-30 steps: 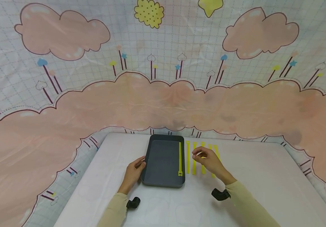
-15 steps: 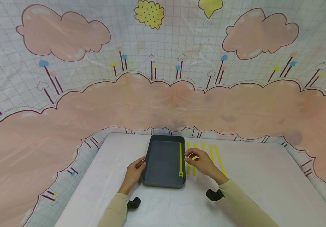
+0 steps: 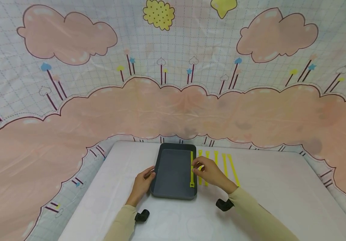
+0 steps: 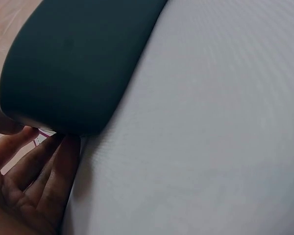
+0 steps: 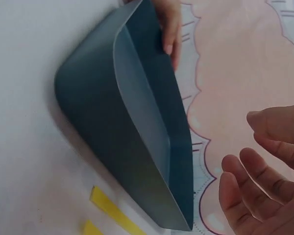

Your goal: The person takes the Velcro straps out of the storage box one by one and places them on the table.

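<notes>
My left hand (image 3: 142, 184) holds the left side of a dark grey rectangular tray (image 3: 173, 180); in the left wrist view its fingers (image 4: 51, 176) are bent against the outer wall. One yellow strap (image 3: 192, 177) with a wider, slotted head lies lengthwise along the right side inside the tray. Over the tray's right rim hovers my right hand (image 3: 210, 171), its fingertips overlapping that strap in the head view. In the right wrist view, the right hand (image 5: 269, 171) has loosely bent fingers, thumb apart, nothing between them.
Several more yellow straps (image 3: 233, 169) lie in a row on the white table (image 3: 281, 194), right of the tray and partly behind my right hand. Strap ends (image 5: 110, 205) show beside the tray wall. A patterned cloth (image 3: 173, 113) hangs behind the table.
My right hand has moved left from above the row of straps to the tray's right rim. The left hand and tray have stayed in place.
</notes>
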Available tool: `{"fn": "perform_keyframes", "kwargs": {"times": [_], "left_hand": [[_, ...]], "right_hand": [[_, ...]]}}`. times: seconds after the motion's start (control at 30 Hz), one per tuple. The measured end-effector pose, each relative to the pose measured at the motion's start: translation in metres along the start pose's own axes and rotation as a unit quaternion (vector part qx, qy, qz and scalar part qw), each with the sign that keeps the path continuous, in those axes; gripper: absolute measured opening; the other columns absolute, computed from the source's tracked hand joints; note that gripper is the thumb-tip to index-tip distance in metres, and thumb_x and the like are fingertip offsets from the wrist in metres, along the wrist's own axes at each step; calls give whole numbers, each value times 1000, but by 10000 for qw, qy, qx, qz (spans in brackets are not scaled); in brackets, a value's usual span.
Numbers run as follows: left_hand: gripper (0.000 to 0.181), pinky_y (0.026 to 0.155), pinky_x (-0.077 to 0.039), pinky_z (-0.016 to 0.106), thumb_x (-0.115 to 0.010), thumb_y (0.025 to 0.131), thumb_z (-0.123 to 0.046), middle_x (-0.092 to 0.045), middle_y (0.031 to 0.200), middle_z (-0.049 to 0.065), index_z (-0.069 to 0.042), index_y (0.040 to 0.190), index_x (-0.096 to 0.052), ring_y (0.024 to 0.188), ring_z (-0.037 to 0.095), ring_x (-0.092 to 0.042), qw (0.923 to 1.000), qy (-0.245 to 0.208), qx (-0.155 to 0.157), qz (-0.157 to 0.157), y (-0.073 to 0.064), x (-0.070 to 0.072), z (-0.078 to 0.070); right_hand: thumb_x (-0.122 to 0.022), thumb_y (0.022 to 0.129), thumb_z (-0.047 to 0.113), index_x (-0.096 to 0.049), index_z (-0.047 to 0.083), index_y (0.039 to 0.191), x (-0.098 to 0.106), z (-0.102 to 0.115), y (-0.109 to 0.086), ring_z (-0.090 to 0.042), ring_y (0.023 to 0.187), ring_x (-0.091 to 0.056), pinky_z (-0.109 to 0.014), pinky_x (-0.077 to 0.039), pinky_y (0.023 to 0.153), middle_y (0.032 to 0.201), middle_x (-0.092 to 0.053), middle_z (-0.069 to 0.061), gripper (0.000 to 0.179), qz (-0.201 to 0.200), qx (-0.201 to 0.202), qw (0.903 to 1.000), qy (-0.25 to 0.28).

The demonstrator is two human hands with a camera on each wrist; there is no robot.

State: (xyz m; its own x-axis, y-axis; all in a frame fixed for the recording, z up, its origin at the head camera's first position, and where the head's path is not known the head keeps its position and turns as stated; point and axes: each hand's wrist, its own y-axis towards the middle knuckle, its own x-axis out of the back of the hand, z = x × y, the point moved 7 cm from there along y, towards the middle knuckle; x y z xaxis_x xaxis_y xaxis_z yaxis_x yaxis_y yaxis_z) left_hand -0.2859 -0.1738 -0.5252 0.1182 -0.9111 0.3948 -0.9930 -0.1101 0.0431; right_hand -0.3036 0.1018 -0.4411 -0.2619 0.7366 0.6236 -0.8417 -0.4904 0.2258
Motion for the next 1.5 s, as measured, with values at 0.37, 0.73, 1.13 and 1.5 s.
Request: {"fn": "perform_keyframes", "kwargs": {"times": [0.37, 0.73, 1.13, 1.5], "left_hand": [[39, 100, -49, 49, -60, 97, -15, -68, 122, 21, -7, 135, -59, 115, 35, -65, 10000, -13, 85, 1, -1, -1, 2], [39, 100, -50, 49, -60, 98, -15, -67, 124, 21, -7, 136, -59, 116, 34, -65, 10000, -23, 52, 44, 0, -2, 0], [39, 101, -49, 49, -60, 98, -16, -68, 123, 20, -7, 136, -59, 115, 34, -65, 9999, 38, 118, 0, -1, -1, 1], [38, 101, -49, 49, -60, 98, -16, -68, 123, 19, -8, 135, -60, 115, 33, -66, 9999, 14, 119, -4, 1, -2, 3]], "right_hand": [[-72, 89, 12, -65, 7, 108, -21, 5, 10, -27, 97, -63, -36, -54, 81, 108, -62, -5, 21, 353, 457, 9904, -1259], [-74, 87, 15, -68, 11, 106, -37, 5, 14, -19, 97, -62, -37, -54, 84, 108, -62, -2, 20, 534, 875, 9683, -2279], [-74, 85, 9, -68, 15, 101, -54, 1, 21, -20, 91, -59, -39, -52, 81, 101, -61, -2, 18, 674, 966, 9284, -3525], [-82, 75, 7, -70, 13, 100, -61, -5, 25, -23, 92, -60, -42, -49, 86, 99, -62, -5, 28, 558, 614, 8935, -4413]]}}
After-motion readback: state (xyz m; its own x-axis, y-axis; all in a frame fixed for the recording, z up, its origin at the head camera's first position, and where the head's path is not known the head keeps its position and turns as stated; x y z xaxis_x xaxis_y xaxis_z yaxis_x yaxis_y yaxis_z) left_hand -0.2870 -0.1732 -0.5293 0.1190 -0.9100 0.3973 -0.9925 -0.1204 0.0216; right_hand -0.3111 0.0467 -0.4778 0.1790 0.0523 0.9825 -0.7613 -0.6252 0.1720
